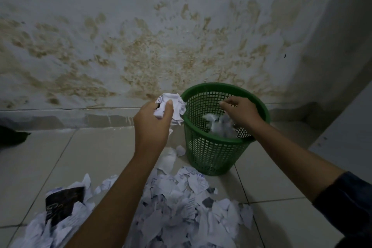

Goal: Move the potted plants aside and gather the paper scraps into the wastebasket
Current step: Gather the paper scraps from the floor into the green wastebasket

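The green plastic wastebasket (216,147), round and lattice-walled, stands at centre right on the tiled floor (60,157) and holds only a few crumpled white scraps (220,125). The left hand (153,121) keeps a wad of torn paper (173,104) in its grip just beside the rim, while the right hand (239,110) hangs over the opening with its grip loosely curled and apparently released. Judged early: a large heap of ragged scraps (177,203) remains at lower centre, and no potted plants are in view.

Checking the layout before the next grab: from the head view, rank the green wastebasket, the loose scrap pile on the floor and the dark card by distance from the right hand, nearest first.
1. Green wastebasket: directly under the right hand, which hovers over its opening.
2. Loose scrap pile: on the tiles below, toward the person.
3. Dark card: far left, on the scraps there.
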`<state>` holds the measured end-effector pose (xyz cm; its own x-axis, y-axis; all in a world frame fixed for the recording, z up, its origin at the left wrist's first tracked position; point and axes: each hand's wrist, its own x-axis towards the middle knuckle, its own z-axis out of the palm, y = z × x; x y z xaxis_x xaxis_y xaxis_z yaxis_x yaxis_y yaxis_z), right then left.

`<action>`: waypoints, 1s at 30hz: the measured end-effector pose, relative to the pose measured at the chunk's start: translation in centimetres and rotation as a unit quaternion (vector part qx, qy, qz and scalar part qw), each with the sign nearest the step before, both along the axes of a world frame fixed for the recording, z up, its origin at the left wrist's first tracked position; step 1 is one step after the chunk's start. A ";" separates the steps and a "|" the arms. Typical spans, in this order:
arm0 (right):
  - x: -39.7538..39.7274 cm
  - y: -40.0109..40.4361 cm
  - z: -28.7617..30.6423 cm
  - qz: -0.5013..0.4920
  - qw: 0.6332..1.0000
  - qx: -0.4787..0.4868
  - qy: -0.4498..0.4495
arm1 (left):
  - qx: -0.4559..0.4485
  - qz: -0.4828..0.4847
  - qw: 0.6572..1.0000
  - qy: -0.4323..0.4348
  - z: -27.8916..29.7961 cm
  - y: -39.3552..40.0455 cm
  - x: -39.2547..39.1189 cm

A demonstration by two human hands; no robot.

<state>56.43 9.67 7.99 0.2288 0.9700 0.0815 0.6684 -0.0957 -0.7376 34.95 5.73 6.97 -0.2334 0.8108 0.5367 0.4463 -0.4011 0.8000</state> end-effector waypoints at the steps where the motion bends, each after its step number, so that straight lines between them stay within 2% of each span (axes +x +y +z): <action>1: 0.0 -0.1 0.1 0.000 1.000 0.002 0.000 | -0.001 -0.006 1.000 -0.007 0.1 0.0 0.4; 7: -0.6 0.0 1.0 -0.002 0.999 0.054 -0.001 | -0.026 -0.030 0.999 -0.025 2.0 2.0 4.2; 11: -0.8 -0.4 0.9 0.014 0.999 0.050 0.003 | -0.033 -0.066 0.995 -0.060 2.6 3.4 7.2; 15: -0.6 -0.6 0.3 0.017 0.999 0.034 -0.006 | -0.070 -0.088 0.994 -0.016 2.5 4.8 9.0; 18: -0.2 -0.7 0.3 0.006 0.999 0.034 -0.003 | -0.141 -0.153 0.978 -0.011 2.7 5.3 9.6; 21: 0.2 -0.7 0.2 -0.011 0.999 0.031 -0.002 | -0.232 -0.234 0.944 0.029 2.7 5.7 9.6; 23: 0.3 -0.7 0.0 -0.019 1.000 0.023 -0.009 | -0.268 -0.255 0.928 0.041 3.0 5.2 9.1; 27: 0.0 -1.4 0.3 -0.014 1.000 0.011 -0.013 | -0.252 -0.241 0.936 0.046 3.2 4.0 6.4; 30: -0.8 -2.6 1.0 0.010 0.999 0.042 -0.023 | -0.243 -0.211 0.945 0.053 3.0 2.5 2.8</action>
